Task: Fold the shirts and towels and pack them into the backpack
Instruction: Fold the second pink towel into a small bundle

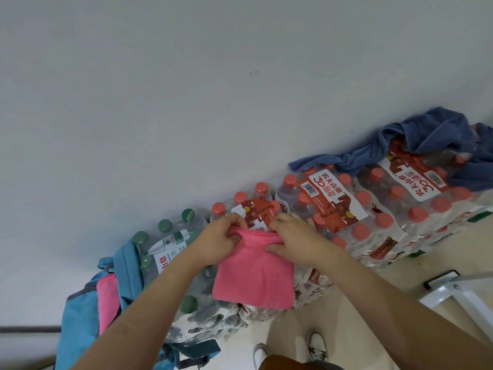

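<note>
A pink towel, folded into a rough square, lies on shrink-wrapped packs of water bottles in front of me. My left hand grips its far left corner with curled fingers. My right hand pinches the far right edge, thumb on top. A blue backpack leans at the lower left, open, with another pink cloth inside it. A crumpled blue towel lies on the bottle packs at the far right.
Red-capped bottle packs line the white wall, with green-capped packs on the left. A white metal frame stands on the beige floor at the right. My shoes show at the bottom.
</note>
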The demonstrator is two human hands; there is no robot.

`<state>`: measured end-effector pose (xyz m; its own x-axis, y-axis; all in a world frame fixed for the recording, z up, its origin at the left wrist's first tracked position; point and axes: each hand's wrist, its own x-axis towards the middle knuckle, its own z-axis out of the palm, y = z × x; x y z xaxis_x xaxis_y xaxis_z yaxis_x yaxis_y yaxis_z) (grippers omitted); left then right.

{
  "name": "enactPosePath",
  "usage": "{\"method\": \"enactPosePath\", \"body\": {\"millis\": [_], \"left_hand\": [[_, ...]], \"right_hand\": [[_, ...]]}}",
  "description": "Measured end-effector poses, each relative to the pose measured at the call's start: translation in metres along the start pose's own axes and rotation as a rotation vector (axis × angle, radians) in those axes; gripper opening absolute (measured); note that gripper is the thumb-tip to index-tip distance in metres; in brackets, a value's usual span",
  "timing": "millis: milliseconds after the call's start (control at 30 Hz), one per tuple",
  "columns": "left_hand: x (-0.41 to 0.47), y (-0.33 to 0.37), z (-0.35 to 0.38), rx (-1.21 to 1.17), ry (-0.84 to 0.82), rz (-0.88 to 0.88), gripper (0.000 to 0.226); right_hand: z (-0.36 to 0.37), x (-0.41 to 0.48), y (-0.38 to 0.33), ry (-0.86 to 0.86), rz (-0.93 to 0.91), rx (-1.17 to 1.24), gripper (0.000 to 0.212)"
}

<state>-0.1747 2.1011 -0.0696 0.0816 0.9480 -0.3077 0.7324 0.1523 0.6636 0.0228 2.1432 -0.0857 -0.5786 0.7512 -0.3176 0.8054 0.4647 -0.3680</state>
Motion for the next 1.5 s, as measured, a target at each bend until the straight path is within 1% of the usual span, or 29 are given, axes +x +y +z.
{"method": "enactPosePath", "body": {"millis": [67, 100, 133, 200, 267, 367, 400, 467, 500, 533, 567, 600, 633, 700, 733, 767, 867, 900, 933, 967, 1000, 1033, 1067, 1100, 1200, 1233, 1300, 1400, 1500], "left_hand": [[-0.004, 0.005, -0.001, -0.025, -0.089, -0.023, 0.031], [-0.006, 0.008, -0.002, 0.01, -0.139, -0.027, 0.033], [-0.007, 0.011, -0.003, 0.079, -0.168, -0.023, 0.029], [-0.009, 0.017, -0.009, 0.212, -0.124, 0.027, 0.014], [-0.012, 0.022, -0.019, 0.25, 0.06, 0.134, 0.019], [-0.017, 0.036, -0.04, 0.311, 0.455, 0.32, 0.026], [-0.02, 0.041, -0.044, 0.345, 0.563, 0.363, 0.028], [-0.024, 0.049, -0.046, 0.442, 0.699, 0.409, 0.029], [-0.025, 0.049, -0.043, 0.49, 0.717, 0.411, 0.029], [-0.026, 0.046, -0.036, 0.525, 0.703, 0.393, 0.028], [-0.027, 0.04, -0.026, 0.548, 0.655, 0.357, 0.027], [-0.028, 0.032, -0.012, 0.575, 0.581, 0.311, 0.028], [-0.031, 0.024, 0.005, 0.611, 0.495, 0.266, 0.032], [-0.041, 0.01, 0.042, 0.671, 0.342, 0.203, 0.051], [-0.047, 0.007, 0.057, 0.674, 0.297, 0.181, 0.057], [-0.051, 0.005, 0.068, 0.672, 0.283, 0.165, 0.062], [-0.056, 0.015, 0.079, 0.704, 0.349, 0.143, 0.071], [-0.057, 0.02, 0.079, 0.732, 0.365, 0.141, 0.076], [-0.057, 0.025, 0.08, 0.76, 0.364, 0.14, 0.081], [-0.056, 0.028, 0.082, 0.781, 0.348, 0.136, 0.084], [-0.055, 0.029, 0.087, 0.793, 0.323, 0.127, 0.084], [-0.054, 0.028, 0.092, 0.798, 0.296, 0.118, 0.082], [-0.053, 0.025, 0.099, 0.8, 0.267, 0.112, 0.079], [-0.052, 0.021, 0.105, 0.804, 0.238, 0.108, 0.077], [-0.053, 0.012, 0.115, 0.799, 0.212, 0.125, 0.067], [-0.055, 0.01, 0.115, 0.794, 0.222, 0.138, 0.063], [-0.059, 0.007, 0.114, 0.789, 0.259, 0.157, 0.057], [-0.064, -0.001, 0.113, 0.72, 0.321, 0.16, 0.049], [-0.064, -0.004, 0.109, 0.668, 0.366, 0.203, 0.042]], "right_hand": [[-0.006, 0.003, 0.0, -0.051, -0.045, 0.019, 0.031], [-0.009, 0.004, 0.0, -0.092, -0.063, 0.051, 0.026], [-0.013, 0.005, -0.002, -0.134, -0.082, 0.084, 0.024], [-0.029, 0.005, -0.007, -0.165, -0.118, 0.109, 0.027], [-0.056, 0.007, -0.011, -0.104, -0.165, 0.085, 0.032], [-0.104, 0.007, -0.021, 0.058, -0.265, 0.004, 0.024], [-0.115, 0.007, -0.023, 0.127, -0.292, -0.019, 0.022], [-0.125, 0.006, -0.025, 0.286, -0.341, -0.073, 0.021], [-0.123, 0.004, -0.024, 0.351, -0.363, -0.109, 0.021], [-0.116, 0.002, -0.021, 0.391, -0.378, -0.146, 0.021], [-0.102, 0.0, -0.016, 0.394, -0.389, -0.182, 0.022], [-0.084, -0.003, -0.01, 0.359, -0.395, -0.225, 0.023], [-0.065, -0.007, -0.003, 0.279, -0.395, -0.271, 0.024], [-0.028, -0.017, 0.014, 0.173, -0.393, -0.322, 0.029], [-0.014, -0.022, 0.02, 0.135, -0.379, -0.321, 0.033], [-0.005, -0.026, 0.024, 0.118, -0.365, -0.309, 0.036], [-0.003, -0.038, 0.024, 0.014, -0.326, -0.208, 0.032], [-0.005, -0.038, 0.025, -0.012, -0.319, -0.194, 0.036], [-0.01, -0.039, 0.024, -0.01, -0.33, -0.117, 0.039], [-0.015, -0.038, 0.021, 0.018, -0.332, -0.005, 0.036], [-0.019, -0.036, 0.017, 0.093, -0.341, 0.111, 0.033], [-0.017, -0.031, 0.017, 0.176, -0.352, 0.17, 0.035], [-0.014, -0.025, 0.014, 0.213, -0.37, 0.185, 0.04], [-0.008, -0.018, 0.013, 0.199, -0.39, 0.163, 0.047], [0.019, -0.005, 0.017, 0.064, -0.446, -0.016, 0.067], [0.027, -0.003, 0.023, 0.066, -0.457, -0.071, 0.072], [0.034, -0.002, 0.032, 0.073, -0.465, -0.168, 0.072], [0.035, -0.004, 0.034, 0.071, -0.49, -0.214, 0.077], [0.031, -0.005, 0.034, 0.017, -0.512, -0.193, 0.095]]}}
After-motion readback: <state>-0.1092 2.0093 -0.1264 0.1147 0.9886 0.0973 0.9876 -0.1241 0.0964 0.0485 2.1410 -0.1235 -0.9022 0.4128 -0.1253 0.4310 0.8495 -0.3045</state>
